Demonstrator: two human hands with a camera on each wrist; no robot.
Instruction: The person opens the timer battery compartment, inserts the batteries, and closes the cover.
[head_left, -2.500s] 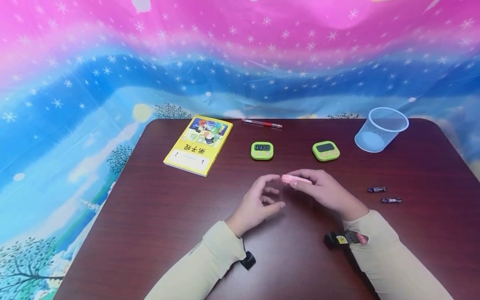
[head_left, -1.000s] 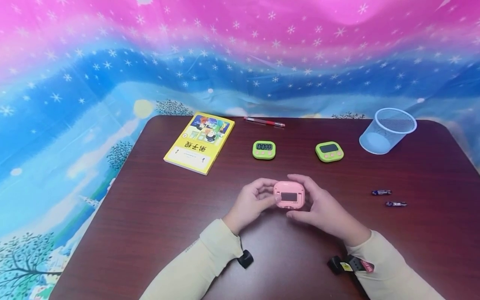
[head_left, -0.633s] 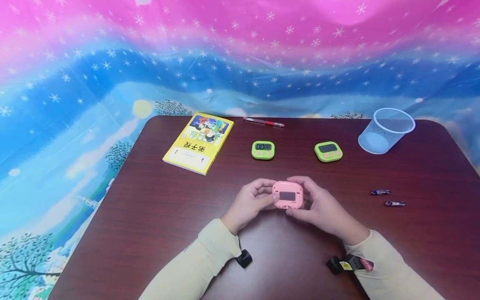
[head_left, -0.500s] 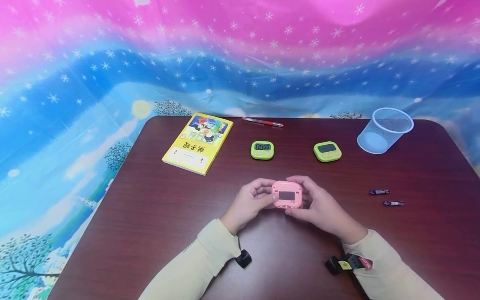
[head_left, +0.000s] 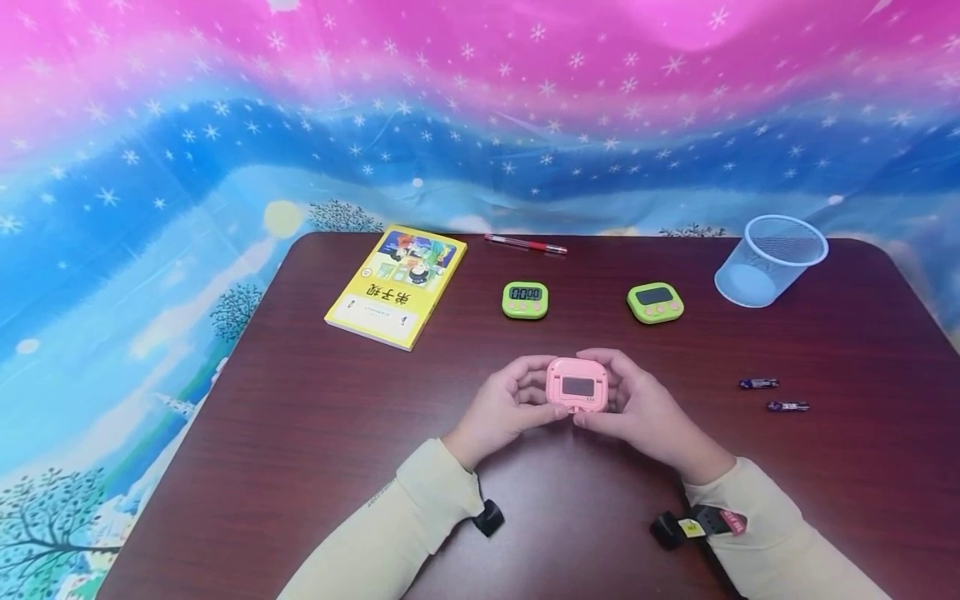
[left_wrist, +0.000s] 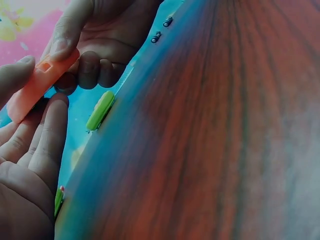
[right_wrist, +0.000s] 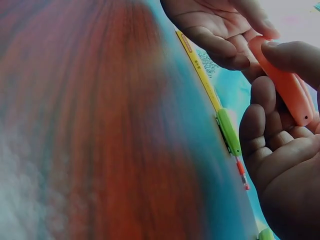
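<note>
A pink digital timer [head_left: 577, 372] is held up between both hands, its back with a dark rectangle facing the head camera. My left hand [head_left: 501, 415] grips its left side, index finger at the top edge and thumb at the lower edge. On the opposite side my right hand [head_left: 651, 417] holds it, thumb near the middle of the lower edge and fingers at the top right. Both thumb tips lie close together there. The left wrist view shows the pink timer [left_wrist: 42, 82] edge-on, with a small notch in that edge. Its front is hidden.
Two small dark batteries [head_left: 759, 383] lie right of my right hand. Behind stand two green timers, one lit [head_left: 525, 301] and one blank [head_left: 656, 303]. A yellow book [head_left: 397, 287], a red pen [head_left: 526, 244] and a blue mesh basket [head_left: 757, 279] are farther back.
The pink timer has turned from edge-on to back-facing, and my left hand has taken hold of it. My left thumb has since slid from its back face to its lower edge.
</note>
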